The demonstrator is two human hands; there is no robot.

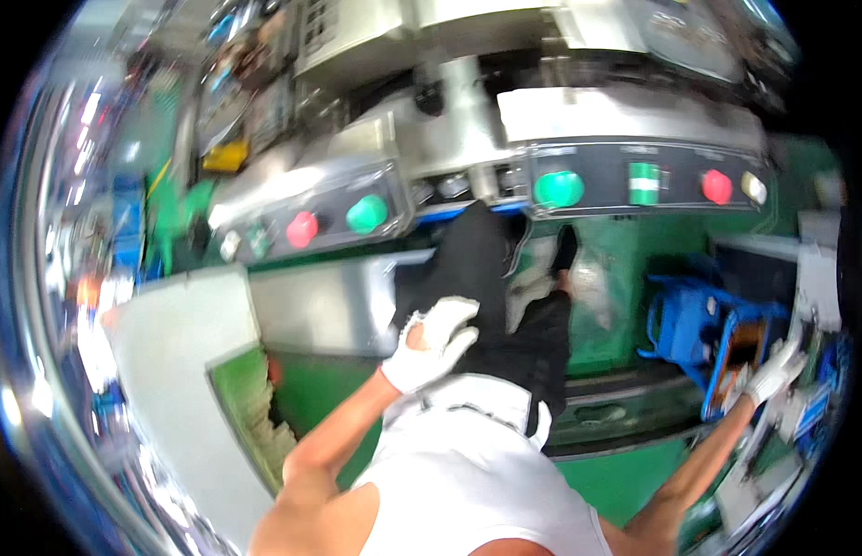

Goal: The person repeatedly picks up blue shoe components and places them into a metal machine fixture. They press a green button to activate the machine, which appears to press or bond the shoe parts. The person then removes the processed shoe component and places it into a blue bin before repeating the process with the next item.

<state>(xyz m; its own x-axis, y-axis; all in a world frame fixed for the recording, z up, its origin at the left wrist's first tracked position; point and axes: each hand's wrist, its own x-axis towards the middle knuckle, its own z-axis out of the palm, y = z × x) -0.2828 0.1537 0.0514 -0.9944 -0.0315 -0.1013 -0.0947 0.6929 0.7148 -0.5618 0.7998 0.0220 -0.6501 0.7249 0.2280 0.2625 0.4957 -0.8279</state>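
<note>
My left hand [433,345], in a white glove, hangs over my dark trousers just above the waist of my white top. Its thumb and fingers are loosely bent and apart, with nothing seen between them. Far out to the right reaches my right hand [775,372], also in a white glove, its fingers spread. It is nearest a blue-framed stool or stand [718,345] and the grey equipment at the right edge; whether it touches either I cannot tell. Ahead of me is a control panel [602,199] with green and red buttons.
A second button panel [343,243] stands to the left, below metal machinery [459,111]. A pale tabletop [185,371] lies on my left beside a metal sheet or chute [324,306]. Underfoot are a green floor [625,477] and a dark platform edge [625,412]. Motion blurs the view.
</note>
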